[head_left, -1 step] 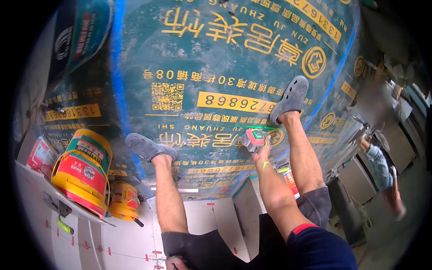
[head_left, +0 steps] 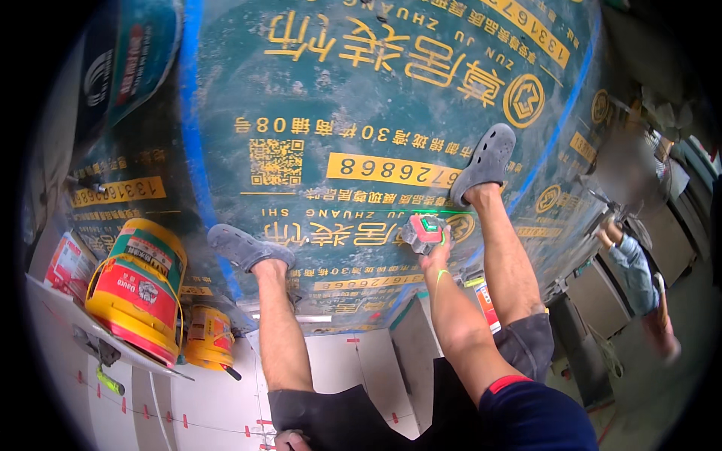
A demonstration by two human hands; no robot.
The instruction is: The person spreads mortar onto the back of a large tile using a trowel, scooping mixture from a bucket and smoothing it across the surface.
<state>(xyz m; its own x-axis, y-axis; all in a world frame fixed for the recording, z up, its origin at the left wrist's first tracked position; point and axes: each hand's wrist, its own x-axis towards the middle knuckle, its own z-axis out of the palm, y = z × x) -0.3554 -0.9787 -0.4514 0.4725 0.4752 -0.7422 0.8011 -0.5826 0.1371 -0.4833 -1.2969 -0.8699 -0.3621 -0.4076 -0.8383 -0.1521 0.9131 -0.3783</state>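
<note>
My right hand [head_left: 434, 252] grips a boxy red-and-grey laser level [head_left: 423, 231] with a green panel, between my two feet in grey clogs [head_left: 481, 158]. A green light line lies beside it on the green floor covering [head_left: 226, 90], which has yellow printing and blue tape. My left hand [head_left: 293, 440] shows only partly at the bottom edge against my dark shorts, fingers curled; what it holds, if anything, is hidden.
Two yellow buckets [head_left: 139, 289] [head_left: 207, 338] stand at left. Pale tiles [head_left: 203, 406] with red spacers lie below. At right, a co-worker's denim-sleeved arm [head_left: 635, 274] reaches toward grey boards [head_left: 590, 293]. A dark printed bag [head_left: 124, 60] is top left.
</note>
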